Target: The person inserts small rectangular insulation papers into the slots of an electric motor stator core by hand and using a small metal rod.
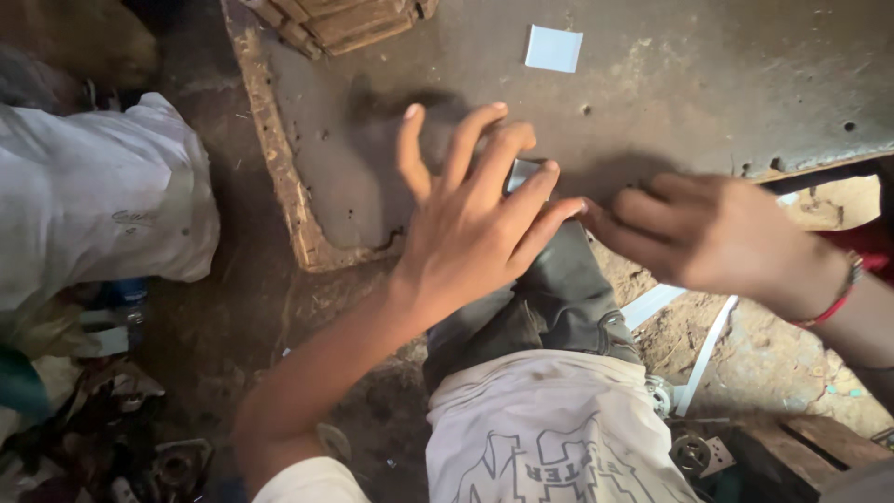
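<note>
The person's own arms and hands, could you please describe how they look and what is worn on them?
Both forearms are bare. The left hand carries no ring, band or glove; a pale short sleeve shows at the upper arm. The right hand has a red bracelet with a small metallic piece at the wrist.

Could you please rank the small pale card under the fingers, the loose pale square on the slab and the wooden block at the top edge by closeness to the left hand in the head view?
From the left hand:
1. Small pale card, under the fingers.
2. Loose pale square, farther up the slab.
3. Wooden block, top edge, upper left.
</note>
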